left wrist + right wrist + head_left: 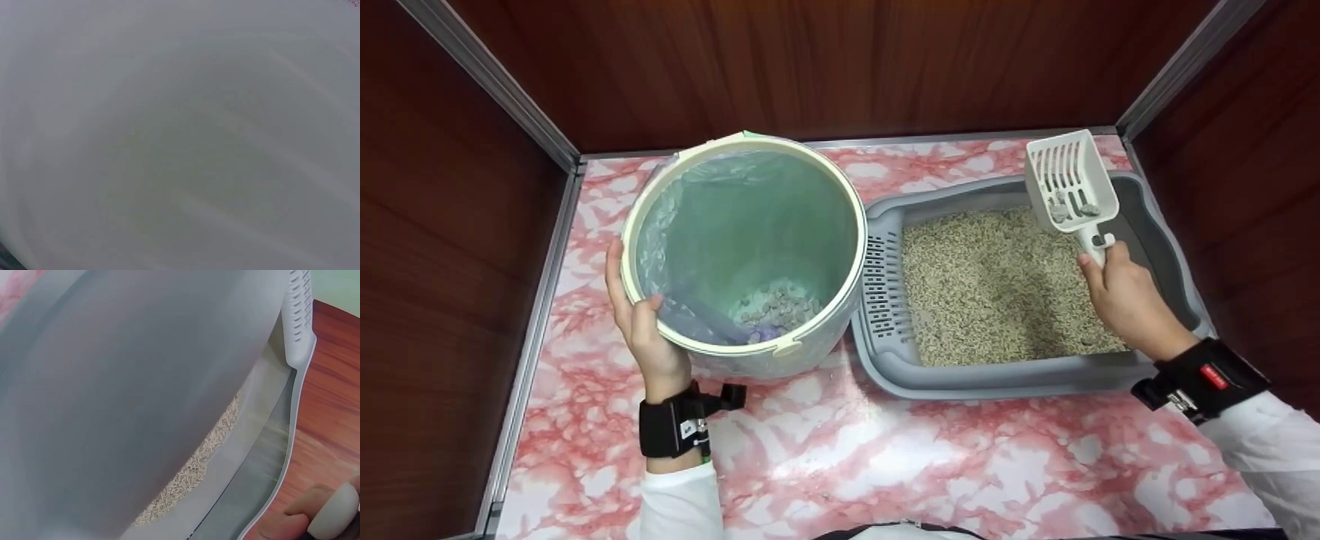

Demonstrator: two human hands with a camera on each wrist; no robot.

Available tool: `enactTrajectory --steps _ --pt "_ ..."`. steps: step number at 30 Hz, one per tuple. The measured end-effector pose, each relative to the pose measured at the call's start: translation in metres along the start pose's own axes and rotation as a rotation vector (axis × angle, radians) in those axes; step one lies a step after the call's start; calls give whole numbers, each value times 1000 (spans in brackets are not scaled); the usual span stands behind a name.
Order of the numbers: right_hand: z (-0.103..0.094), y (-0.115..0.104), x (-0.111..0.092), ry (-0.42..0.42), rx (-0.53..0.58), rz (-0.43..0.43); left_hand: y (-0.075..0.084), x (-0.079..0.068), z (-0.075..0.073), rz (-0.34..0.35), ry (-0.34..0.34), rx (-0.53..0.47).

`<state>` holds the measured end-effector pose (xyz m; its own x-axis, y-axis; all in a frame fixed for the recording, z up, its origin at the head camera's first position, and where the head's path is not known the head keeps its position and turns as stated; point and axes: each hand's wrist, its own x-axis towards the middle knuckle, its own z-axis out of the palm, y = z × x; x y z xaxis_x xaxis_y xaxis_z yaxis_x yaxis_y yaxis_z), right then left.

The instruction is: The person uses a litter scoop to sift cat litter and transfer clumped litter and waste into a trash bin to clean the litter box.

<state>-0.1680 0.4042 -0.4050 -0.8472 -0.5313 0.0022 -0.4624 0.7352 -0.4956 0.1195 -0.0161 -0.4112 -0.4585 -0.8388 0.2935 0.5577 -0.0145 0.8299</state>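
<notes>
My left hand (652, 334) grips the near left rim of a round trash bin (851, 289), thumb over the edge and fingers along the outside. A clear plastic liner (656, 259) lines the bin, and greyish clumps (787, 304) lie at its bottom. With my right hand (1132, 300) I hold a white slotted litter scoop (1072, 176) by its handle, raised over the back right of the grey litter box (960, 379). A few grey clumps (1086, 210) sit in the scoop. Pale litter pellets (990, 292) cover the box floor. The bin's wall fills the left wrist view, blurred.
The bin stands right against the litter box's slotted left end (877, 285). Dark wood-grain panels (840, 67) with metal edging rise at the back and both sides. A red and white marbled tabletop (870, 450) lies underneath.
</notes>
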Motion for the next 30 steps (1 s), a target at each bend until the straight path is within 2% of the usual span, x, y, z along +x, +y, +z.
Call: enactTrajectory --steps 13,18,23,30 --pt "1 -1 -2 83 -176 -107 1 -1 -1 -7 -5 2" --pt "2 -2 -2 93 -192 -125 0 0 0 -13 -4 -9" --pt "-2 -4 -1 44 -150 -115 0 0 0 -9 -7 -14" --pt "-10 -9 2 -88 -11 -78 0 -1 0 -13 -5 -11"
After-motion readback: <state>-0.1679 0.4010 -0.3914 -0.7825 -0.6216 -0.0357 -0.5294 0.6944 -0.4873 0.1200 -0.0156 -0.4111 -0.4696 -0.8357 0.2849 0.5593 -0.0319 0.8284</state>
